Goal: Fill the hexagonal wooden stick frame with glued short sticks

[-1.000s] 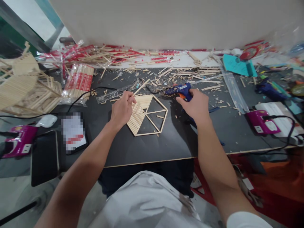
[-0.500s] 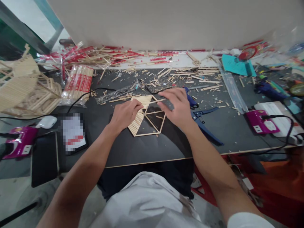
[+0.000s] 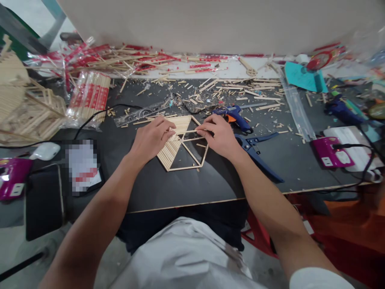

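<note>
A hexagonal frame of thin wooden sticks (image 3: pixel 184 169) lies flat on the dark tabletop, its left part filled with closely laid sticks (image 3: pixel 167 154) and its right part open between spokes. My right hand (image 3: pixel 217 134) pinches one end of a thin stick (image 3: pixel 191 131) over the upper right of the frame. My left hand (image 3: pixel 155 138) is over the filled left side, thumb and fingertips close together; what they hold, if anything, is too small to tell.
A blue glue gun (image 3: pixel 236 116) and blue cutters (image 3: pixel 258 156) lie right of the frame. Stick offcuts (image 3: pixel 222 94), a clear ruler (image 3: pixel 141 114) and packed sticks (image 3: pixel 90 96) are behind. Phones (image 3: pixel 45 200) and a stick model (image 3: pixel 39 108) are at left.
My right hand has moved slightly left and down with the stick. My left hand has drawn back a little to the left, off the stick. The view has shifted a little.
</note>
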`<action>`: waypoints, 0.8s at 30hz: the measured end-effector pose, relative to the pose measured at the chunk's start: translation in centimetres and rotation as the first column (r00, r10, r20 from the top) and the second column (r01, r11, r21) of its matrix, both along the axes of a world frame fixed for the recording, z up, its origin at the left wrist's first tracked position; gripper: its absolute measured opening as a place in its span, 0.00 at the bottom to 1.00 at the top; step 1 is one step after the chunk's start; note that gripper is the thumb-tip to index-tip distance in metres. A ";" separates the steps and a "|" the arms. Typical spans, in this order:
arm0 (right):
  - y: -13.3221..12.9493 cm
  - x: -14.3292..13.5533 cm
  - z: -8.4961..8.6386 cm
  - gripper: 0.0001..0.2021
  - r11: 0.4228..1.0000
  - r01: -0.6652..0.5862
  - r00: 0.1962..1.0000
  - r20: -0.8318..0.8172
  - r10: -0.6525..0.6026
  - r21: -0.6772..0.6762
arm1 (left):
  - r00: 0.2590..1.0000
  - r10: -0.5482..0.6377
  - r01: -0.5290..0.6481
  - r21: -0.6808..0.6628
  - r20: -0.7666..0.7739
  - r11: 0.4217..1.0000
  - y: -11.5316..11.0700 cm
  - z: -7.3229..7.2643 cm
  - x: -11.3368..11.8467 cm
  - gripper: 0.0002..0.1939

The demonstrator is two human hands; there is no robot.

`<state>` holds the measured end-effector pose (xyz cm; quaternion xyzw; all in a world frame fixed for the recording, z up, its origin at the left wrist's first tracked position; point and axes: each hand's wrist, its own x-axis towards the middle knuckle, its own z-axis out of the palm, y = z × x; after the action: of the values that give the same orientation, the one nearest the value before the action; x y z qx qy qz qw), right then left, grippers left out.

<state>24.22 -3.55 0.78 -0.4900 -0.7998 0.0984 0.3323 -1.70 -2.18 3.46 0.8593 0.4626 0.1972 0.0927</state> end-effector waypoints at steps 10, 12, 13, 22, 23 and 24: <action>0.4 0.1 -1.0 0.09 0.997 -0.008 1.000 -0.027 0.006 -0.072 | 0.999 -0.023 0.022 -0.036 -0.024 0.999 0.0 -0.3 -0.1 0.10; 0.4 0.1 -1.1 0.09 0.997 -0.007 1.000 -0.015 0.006 -0.074 | 0.999 -0.018 0.017 -0.039 -0.027 0.999 0.0 -0.4 -0.1 0.10; 0.5 0.2 -1.1 0.09 0.997 -0.007 1.000 -0.006 0.007 -0.076 | 0.999 -0.020 0.018 -0.040 -0.027 0.999 0.0 -0.4 -0.1 0.10; 0.6 0.4 -1.1 0.08 0.998 -0.017 0.999 0.027 0.019 -0.066 | 0.999 -0.036 0.036 -0.046 -0.015 0.998 0.1 -0.5 -0.1 0.11; 0.5 0.3 -1.0 0.08 0.998 -0.016 0.999 0.029 0.018 -0.065 | 0.999 -0.037 0.037 -0.048 -0.014 0.998 0.1 -0.5 -0.1 0.11; 0.4 0.3 -0.9 0.08 0.998 -0.017 0.999 0.030 0.019 -0.063 | 0.999 -0.037 0.036 -0.049 -0.012 0.998 0.1 -0.5 -0.1 0.11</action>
<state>24.52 -3.10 -0.15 -0.4944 -0.8057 0.1190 0.3038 -1.84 -2.06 2.93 0.8664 0.4521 0.1789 0.1143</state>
